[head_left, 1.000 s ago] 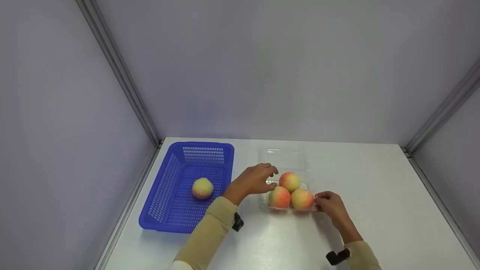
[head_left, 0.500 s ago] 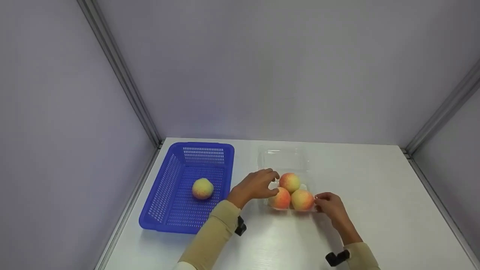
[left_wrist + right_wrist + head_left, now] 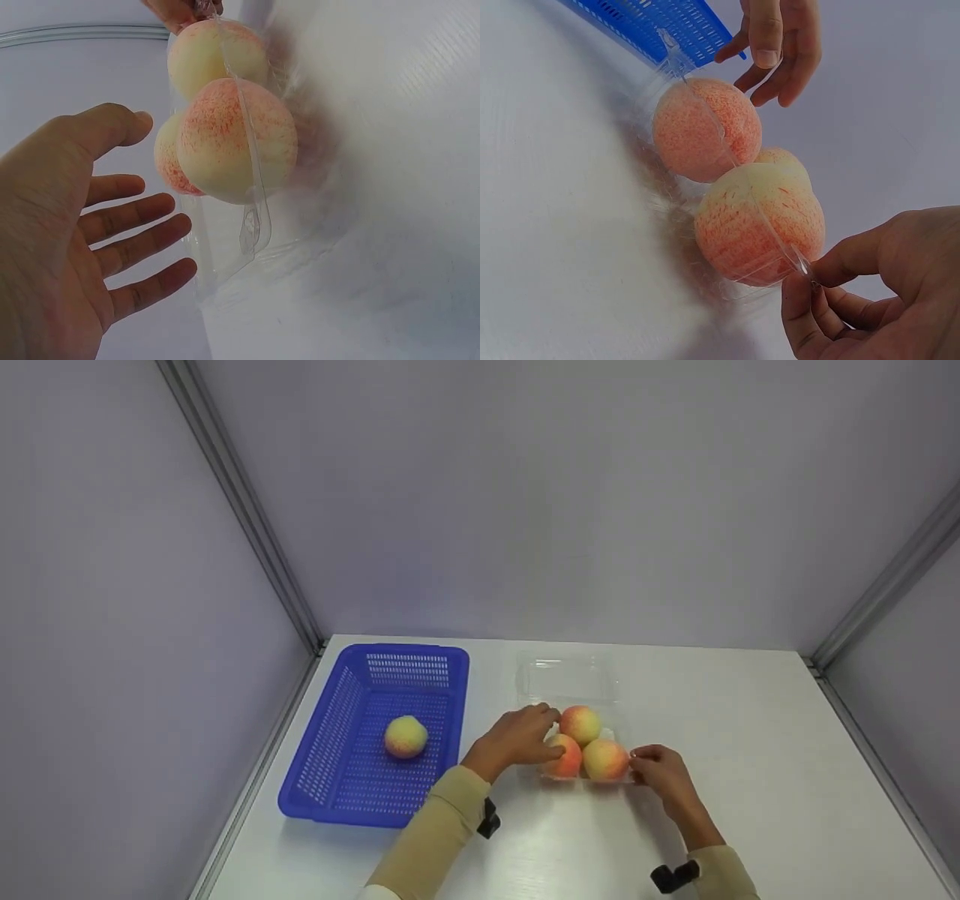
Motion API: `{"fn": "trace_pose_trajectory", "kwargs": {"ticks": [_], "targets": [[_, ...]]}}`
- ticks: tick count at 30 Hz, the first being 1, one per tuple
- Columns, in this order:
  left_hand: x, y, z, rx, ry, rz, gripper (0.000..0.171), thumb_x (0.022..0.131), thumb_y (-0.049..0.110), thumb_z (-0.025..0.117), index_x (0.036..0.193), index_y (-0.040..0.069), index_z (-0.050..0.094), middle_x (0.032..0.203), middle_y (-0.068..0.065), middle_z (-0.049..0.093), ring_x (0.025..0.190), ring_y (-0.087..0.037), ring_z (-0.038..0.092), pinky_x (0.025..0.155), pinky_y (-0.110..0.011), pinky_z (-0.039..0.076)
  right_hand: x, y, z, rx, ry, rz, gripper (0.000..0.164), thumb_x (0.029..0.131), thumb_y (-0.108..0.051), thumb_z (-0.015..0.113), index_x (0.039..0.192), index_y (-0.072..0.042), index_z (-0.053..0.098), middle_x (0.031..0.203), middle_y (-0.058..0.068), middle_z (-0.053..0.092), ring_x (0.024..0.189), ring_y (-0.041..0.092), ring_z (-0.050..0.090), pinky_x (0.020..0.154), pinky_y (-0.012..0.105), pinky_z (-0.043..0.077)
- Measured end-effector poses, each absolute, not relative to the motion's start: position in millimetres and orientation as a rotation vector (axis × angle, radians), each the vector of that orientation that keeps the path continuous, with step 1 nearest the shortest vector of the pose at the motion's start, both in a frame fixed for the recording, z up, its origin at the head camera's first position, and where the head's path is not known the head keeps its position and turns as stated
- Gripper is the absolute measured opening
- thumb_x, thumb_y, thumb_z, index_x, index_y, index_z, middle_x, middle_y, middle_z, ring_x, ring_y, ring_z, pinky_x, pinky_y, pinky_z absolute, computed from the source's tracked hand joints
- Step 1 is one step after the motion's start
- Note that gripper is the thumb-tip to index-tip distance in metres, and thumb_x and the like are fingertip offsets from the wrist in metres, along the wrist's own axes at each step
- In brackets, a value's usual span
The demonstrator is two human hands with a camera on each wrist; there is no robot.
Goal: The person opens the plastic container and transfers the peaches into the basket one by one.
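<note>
My right hand (image 3: 664,771) pinches the front right corner of a clear plastic clamshell box (image 3: 801,264) between thumb and fingers. Three peaches sit in its base: a rear one (image 3: 580,725), a front right one (image 3: 606,760) and a front left one (image 3: 236,142). The lid (image 3: 568,681) lies folded back behind them. My left hand (image 3: 519,737) hovers at the box's left side, close to the front left peach. In the left wrist view its fingers (image 3: 142,247) are spread, apart from the fruit, and hold nothing.
A blue perforated plastic basket (image 3: 367,712) stands to the left with one peach (image 3: 406,736) in it. Both rest on a white table (image 3: 742,720), with grey panels (image 3: 570,510) at its back and sides.
My left hand has moved slightly right and toward the front, nearer the front left peach. My right hand stays on the box's corner. The peaches have not visibly moved.
</note>
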State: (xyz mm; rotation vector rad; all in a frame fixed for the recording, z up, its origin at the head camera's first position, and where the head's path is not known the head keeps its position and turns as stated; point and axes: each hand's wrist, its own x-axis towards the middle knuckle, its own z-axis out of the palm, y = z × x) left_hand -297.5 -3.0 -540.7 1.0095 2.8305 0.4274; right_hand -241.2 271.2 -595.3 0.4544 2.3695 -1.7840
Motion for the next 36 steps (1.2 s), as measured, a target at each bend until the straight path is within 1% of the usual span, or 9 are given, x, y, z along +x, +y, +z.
{"fn": "trace_pose_trajectory", "kwargs": {"ticks": [7,13,18,25,30,33,36], "targets": [[-295,5,-547,0.923,2.857,0.389,0.059,0.096,0.048,0.069,0.140,0.010,0.065,0.131,-0.005,0.069,0.117,-0.022,0.068,0.098,-0.039,0.059,-239,272,-595,0.419,2.373,-1.787,0.032,0.101,-0.006,0.064,0.124,0.015,0.059,0.101,0.013,0.069,0.083,0.018,0.070,0.077,0.031,0.061],[-294,10,-550,0.878,2.856,0.373,0.063,0.095,0.052,0.069,0.140,0.009,0.064,0.129,-0.006,0.068,0.114,-0.024,0.068,0.095,-0.041,0.059,-240,272,-596,0.442,2.366,-1.805,0.032,0.100,-0.005,0.064,0.123,0.016,0.060,0.099,0.012,0.069,0.081,0.018,0.069,0.074,0.030,0.061],[-293,12,-553,0.828,2.845,0.379,0.067,0.095,0.056,0.070,0.141,0.009,0.062,0.134,-0.007,0.067,0.118,-0.024,0.067,0.098,-0.042,0.059,-240,271,-597,0.454,2.365,-1.805,0.032,0.100,-0.006,0.064,0.123,0.016,0.060,0.099,0.013,0.069,0.081,0.017,0.068,0.073,0.029,0.061],[-291,15,-558,0.795,2.846,0.409,0.070,0.093,0.058,0.070,0.141,0.008,0.061,0.138,-0.006,0.067,0.121,-0.024,0.067,0.099,-0.041,0.059,-241,271,-598,0.458,2.375,-1.799,0.032,0.100,-0.007,0.065,0.122,0.015,0.060,0.098,0.012,0.068,0.081,0.016,0.068,0.069,0.024,0.058],[-290,18,-559,0.798,2.853,0.421,0.073,0.091,0.057,0.070,0.143,0.007,0.059,0.133,-0.007,0.067,0.116,-0.025,0.068,0.094,-0.042,0.060,-241,271,-598,0.466,2.372,-1.808,0.030,0.099,-0.006,0.065,0.120,0.015,0.060,0.096,0.010,0.068,0.079,0.015,0.067,0.068,0.023,0.058],[-289,19,-560,0.782,2.859,0.420,0.073,0.090,0.058,0.069,0.142,0.008,0.060,0.130,-0.006,0.068,0.112,-0.025,0.069,0.092,-0.043,0.060,-240,271,-598,0.454,2.376,-1.794,0.031,0.100,-0.006,0.065,0.122,0.015,0.060,0.098,0.011,0.069,0.080,0.015,0.068,0.071,0.026,0.060],[-289,21,-561,0.754,2.853,0.414,0.074,0.090,0.058,0.068,0.144,0.008,0.058,0.130,-0.007,0.067,0.112,-0.026,0.069,0.093,-0.043,0.060,-240,272,-598,0.454,2.378,-1.783,0.031,0.101,-0.007,0.064,0.123,0.014,0.061,0.100,0.013,0.070,0.080,0.015,0.068,0.074,0.030,0.061]]}}
